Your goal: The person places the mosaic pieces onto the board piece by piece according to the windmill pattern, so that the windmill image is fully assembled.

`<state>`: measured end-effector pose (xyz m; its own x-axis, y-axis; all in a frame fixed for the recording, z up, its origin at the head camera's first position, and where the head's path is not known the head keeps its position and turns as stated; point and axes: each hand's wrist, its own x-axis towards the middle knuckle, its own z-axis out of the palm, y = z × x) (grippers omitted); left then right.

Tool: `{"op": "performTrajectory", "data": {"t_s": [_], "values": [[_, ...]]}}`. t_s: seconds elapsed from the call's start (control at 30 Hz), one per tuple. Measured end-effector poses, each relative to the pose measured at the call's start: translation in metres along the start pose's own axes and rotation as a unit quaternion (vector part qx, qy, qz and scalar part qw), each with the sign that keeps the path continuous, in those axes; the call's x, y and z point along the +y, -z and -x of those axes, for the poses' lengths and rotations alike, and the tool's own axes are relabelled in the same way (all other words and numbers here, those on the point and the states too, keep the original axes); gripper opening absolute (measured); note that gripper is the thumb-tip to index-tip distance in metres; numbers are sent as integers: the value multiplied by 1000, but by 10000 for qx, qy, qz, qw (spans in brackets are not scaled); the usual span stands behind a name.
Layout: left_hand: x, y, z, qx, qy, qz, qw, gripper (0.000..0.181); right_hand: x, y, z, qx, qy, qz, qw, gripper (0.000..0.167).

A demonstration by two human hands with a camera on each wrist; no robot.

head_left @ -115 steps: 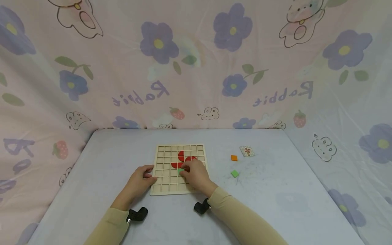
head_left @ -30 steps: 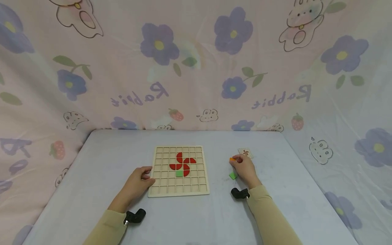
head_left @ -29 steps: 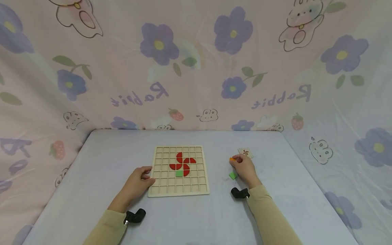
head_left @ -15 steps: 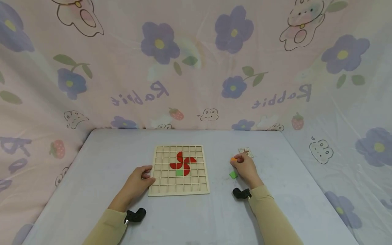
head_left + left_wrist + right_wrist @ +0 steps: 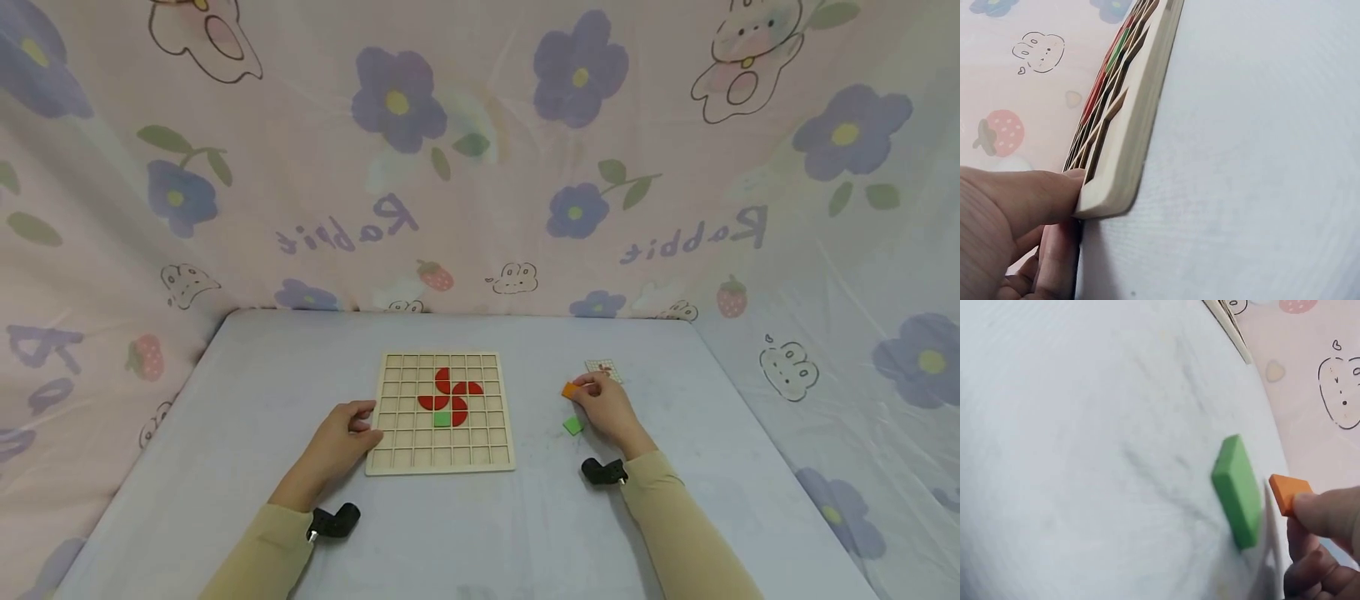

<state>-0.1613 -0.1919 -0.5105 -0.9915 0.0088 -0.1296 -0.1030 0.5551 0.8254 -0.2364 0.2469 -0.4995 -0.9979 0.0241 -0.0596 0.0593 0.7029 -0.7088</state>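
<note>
My right hand [image 5: 607,410] pinches an orange square tile [image 5: 1288,492] between thumb and fingers, slightly above the table. Just nearer to me lies a green square tile [image 5: 573,426] on the tabletop. My left hand [image 5: 335,443] rests at the left edge of a wooden grid board [image 5: 442,471]; its thumb [image 5: 1047,195] touches the rim near a corner, the other fingers loosely bent beside it. Four-armed red pieces [image 5: 432,402] form a pinwheel on the board, with a green square [image 5: 442,419] in a cell below them.
A small pattern card [image 5: 604,368] lies behind my right hand, partly covered by it. The white table [image 5: 480,533] ends at a printed fabric backdrop [image 5: 480,183] behind and at both sides. Black wrist cameras [image 5: 335,521] stick out from both sleeves.
My right hand has left the board, where the green square now sits in its cell, and has taken the orange tile, now slightly raised. The left hand stays at the board's edge.
</note>
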Motion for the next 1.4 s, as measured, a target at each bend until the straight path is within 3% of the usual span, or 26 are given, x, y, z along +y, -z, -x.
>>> {"op": "performTrajectory", "data": {"t_s": [0.33, 0.7, 0.97, 1.4], "values": [[-2, -1, -1, 6, -35, -11, 10000, 54, -31, -16, 6, -93, 259, -707, 9971, 19], [-1, 0, 0, -12, -26, -6, 10000, 54, -72, -61, 26, -653, 800, -741, 9919, 8], [-2, -1, -2, -12, -43, -60, 10000, 55, -88, -82, 38, -1172, 1114, -941, 9823, 8], [-4, -2, -2, -9, -56, -44, 10000, 55, -108, -110, 51, -1532, 1341, -687, 9766, 8]]}}
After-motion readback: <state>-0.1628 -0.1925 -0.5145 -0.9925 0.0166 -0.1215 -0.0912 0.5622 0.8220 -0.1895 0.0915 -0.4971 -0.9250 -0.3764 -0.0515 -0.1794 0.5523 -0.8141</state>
